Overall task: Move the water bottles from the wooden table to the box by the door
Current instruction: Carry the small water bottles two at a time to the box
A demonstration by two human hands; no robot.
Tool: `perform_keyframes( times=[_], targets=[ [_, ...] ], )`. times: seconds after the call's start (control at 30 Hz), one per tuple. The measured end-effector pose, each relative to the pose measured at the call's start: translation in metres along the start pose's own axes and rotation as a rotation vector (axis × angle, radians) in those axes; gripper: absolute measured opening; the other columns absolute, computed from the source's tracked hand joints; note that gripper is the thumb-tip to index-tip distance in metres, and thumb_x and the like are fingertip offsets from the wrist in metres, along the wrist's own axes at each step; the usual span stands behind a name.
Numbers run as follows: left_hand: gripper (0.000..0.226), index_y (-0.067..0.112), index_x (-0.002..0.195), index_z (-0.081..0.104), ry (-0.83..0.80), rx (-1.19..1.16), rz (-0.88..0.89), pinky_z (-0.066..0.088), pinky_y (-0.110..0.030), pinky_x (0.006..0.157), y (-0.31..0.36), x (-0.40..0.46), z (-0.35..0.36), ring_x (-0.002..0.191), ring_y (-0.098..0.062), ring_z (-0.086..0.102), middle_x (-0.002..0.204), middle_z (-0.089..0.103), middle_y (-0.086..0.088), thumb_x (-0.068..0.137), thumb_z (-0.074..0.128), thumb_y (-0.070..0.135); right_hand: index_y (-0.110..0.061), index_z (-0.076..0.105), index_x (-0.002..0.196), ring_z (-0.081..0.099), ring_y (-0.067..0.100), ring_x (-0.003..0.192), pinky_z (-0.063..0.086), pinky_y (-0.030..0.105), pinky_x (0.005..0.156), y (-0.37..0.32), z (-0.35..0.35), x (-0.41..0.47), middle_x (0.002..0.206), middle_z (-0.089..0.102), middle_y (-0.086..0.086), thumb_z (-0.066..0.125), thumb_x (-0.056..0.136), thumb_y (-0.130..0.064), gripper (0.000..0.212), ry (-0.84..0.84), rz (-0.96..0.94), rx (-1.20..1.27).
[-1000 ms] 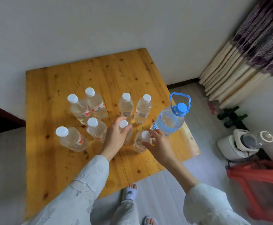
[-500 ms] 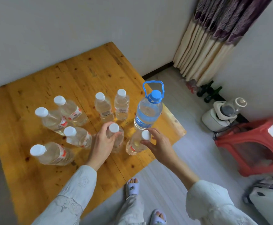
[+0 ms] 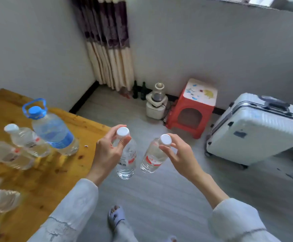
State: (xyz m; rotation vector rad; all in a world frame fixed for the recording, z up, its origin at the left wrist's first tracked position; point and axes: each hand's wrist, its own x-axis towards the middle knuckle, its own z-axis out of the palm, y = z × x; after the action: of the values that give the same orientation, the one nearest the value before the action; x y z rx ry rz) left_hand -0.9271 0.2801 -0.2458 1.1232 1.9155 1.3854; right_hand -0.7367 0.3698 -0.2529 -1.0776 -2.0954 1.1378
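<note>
Each hand pinches a small water bottle by its neck over the floor — left hand [image 3: 107,151] on the left bottle [image 3: 127,159], right hand [image 3: 179,154] on the right bottle [image 3: 152,157]. Other bottles stay on the wooden table [image 3: 43,180], the nearest blurred and cut off by the frame's left edge.

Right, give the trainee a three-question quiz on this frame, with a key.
1. True or false: each hand holds a small bottle by its neck, off the wooden table.
2. Which cap colour has the big bottle? A white, B blue, C red.
3. What stands between the red stool and the right edge?

Key: 1 true: left hand has the left bottle, right hand the right bottle. 2 B. 3 a white suitcase.
</note>
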Motion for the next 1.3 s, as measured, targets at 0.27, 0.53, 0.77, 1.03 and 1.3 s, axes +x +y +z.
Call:
perform_keyframes(
  times=[0.27,0.53,0.77,1.03,1.3],
  targets=[
    [0.025,0.011,0.104,0.054,-0.338,-0.317,0.129,0.05,-0.016,0.081,0.128,-0.042,0.213,0.084,-0.001,0.065,0.099,0.065,-0.017,0.081,0.06,0.014,-0.029,0.058,0.093,0.063,0.025,0.099,0.049,0.038,0.087,0.06,-0.208,-0.134,0.099,0.063,0.006,0.058,0.08,-0.033,0.013,0.455,0.21,0.234],
    [0.022,0.023,0.097,0.059,-0.815,-0.356,0.315,0.051,-0.014,0.071,0.245,-0.103,0.432,0.083,-0.002,0.066,0.085,0.072,0.009,0.077,0.059,0.031,-0.019,0.059,0.101,0.058,0.019,0.092,0.047,0.045,0.089,0.135,-0.379,-0.274,0.097,0.061,0.005,0.059,0.08,-0.038,0.028,0.961,0.333,0.18],
    [0.016,0.023,0.099,0.061,-1.181,-0.322,0.358,0.051,-0.032,0.08,0.311,-0.178,0.633,0.091,-0.016,0.065,0.096,0.068,-0.004,0.083,0.059,0.026,-0.028,0.059,0.095,0.061,-0.001,0.084,0.046,0.012,0.076,0.205,-0.506,-0.378,0.092,0.066,-0.008,0.053,0.077,-0.046,0.027,1.259,0.433,0.057],
    [0.021,0.016,0.103,0.06,-1.499,-0.31,0.383,0.05,-0.044,0.09,0.401,-0.262,0.843,0.102,-0.025,0.062,0.106,0.065,-0.009,0.084,0.061,0.024,-0.027,0.058,0.095,0.062,0.007,0.089,0.047,0.023,0.083,0.268,-0.648,-0.469,0.093,0.067,-0.005,0.051,0.074,-0.051,0.033,1.548,0.584,-0.035],
    [0.027,0.012,0.105,0.059,-1.693,-0.277,0.397,0.052,-0.036,0.083,0.465,-0.353,1.005,0.097,-0.022,0.064,0.101,0.068,-0.008,0.082,0.062,0.027,-0.027,0.057,0.085,0.06,0.001,0.081,0.045,0.02,0.076,0.34,-0.755,-0.559,0.083,0.064,-0.011,0.054,0.083,-0.037,0.011,1.73,0.683,-0.032]
  ],
)
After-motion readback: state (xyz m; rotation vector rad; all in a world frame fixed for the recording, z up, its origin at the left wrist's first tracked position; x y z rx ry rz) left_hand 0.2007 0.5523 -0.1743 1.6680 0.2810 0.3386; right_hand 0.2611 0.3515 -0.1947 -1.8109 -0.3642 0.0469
